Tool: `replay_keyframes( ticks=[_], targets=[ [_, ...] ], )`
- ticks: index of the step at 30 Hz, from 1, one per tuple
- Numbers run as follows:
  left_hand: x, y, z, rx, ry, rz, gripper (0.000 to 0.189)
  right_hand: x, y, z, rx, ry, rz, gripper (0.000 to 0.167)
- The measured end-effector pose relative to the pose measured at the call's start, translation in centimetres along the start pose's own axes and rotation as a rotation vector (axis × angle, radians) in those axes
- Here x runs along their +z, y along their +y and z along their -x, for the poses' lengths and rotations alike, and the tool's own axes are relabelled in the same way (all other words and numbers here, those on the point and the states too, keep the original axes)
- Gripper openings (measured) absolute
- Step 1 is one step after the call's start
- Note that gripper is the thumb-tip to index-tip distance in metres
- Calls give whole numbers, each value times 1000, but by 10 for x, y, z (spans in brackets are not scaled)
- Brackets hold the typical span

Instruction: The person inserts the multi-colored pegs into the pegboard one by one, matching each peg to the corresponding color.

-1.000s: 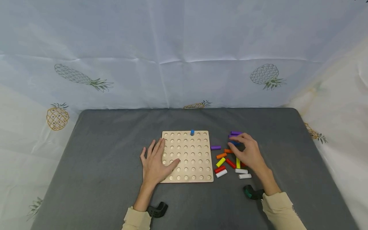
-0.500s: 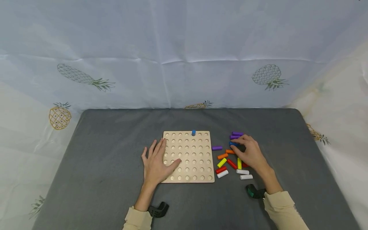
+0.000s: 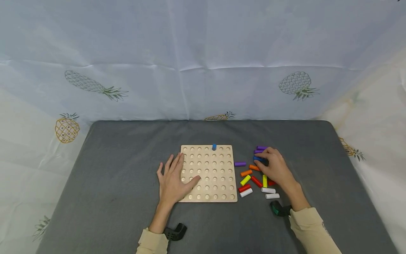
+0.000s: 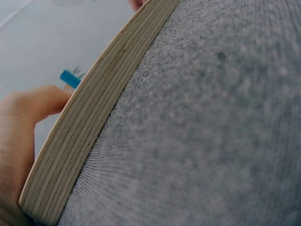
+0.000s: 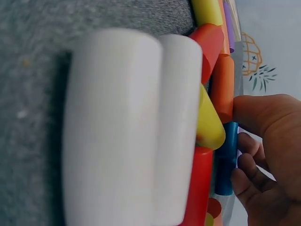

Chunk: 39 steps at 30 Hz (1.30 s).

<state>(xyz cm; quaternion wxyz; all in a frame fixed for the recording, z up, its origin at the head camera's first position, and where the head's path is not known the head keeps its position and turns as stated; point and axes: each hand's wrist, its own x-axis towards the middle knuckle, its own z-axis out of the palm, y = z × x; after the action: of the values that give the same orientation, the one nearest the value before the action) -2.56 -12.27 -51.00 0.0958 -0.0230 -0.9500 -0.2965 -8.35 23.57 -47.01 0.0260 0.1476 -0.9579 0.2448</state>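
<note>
My left hand [image 3: 172, 185] lies spread over the left side of a square wooden pegboard [image 3: 210, 173], thumb across its face and fingers along its left edge. A blue peg [image 3: 214, 147] stands upright in the board's back row. To the right of the board, my right hand [image 3: 276, 167] is bent down over loose pegs. Its thumb and fingers pinch at a blue peg [image 5: 229, 141] lying on the table; a second blue peg [image 5: 225, 176] lies end to end with it in the right wrist view. Purple pegs [image 3: 259, 151] lie just behind these fingertips.
Orange [image 3: 246, 173], yellow [image 3: 245, 180], red [image 3: 244, 188] and white pegs [image 3: 268, 190] lie scattered between the board and right hand. A lone purple peg [image 3: 240, 164] sits beside the board's right edge. Grey cloth covers the table [image 3: 127, 158]; a pineapple-print curtain [image 3: 203, 88] hangs behind.
The head view has shifted slightly. My right hand stays over the blue pegs, its fingertips settling around them. The left hand remains on the board.
</note>
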Motion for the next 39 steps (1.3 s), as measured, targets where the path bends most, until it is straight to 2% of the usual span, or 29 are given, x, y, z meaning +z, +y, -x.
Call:
replay_keyframes(
  ticks=[5,12,26,33,39],
  targets=[
    [0,0,0,4,5,-1,100,-1,0,-2,23,-29,0,24],
    [-1,1,0,-7,-10,3,101,-1,0,-3,12,-19,-19,22],
    [-2,0,0,-13,-10,11,101,-4,-10,-5,25,74,-59,20],
    [-2,0,0,-14,-11,13,101,-5,-20,-8,25,142,-110,18],
    [-1,1,0,-13,-15,5,102,-3,-26,-11,19,165,-151,16]
  ],
)
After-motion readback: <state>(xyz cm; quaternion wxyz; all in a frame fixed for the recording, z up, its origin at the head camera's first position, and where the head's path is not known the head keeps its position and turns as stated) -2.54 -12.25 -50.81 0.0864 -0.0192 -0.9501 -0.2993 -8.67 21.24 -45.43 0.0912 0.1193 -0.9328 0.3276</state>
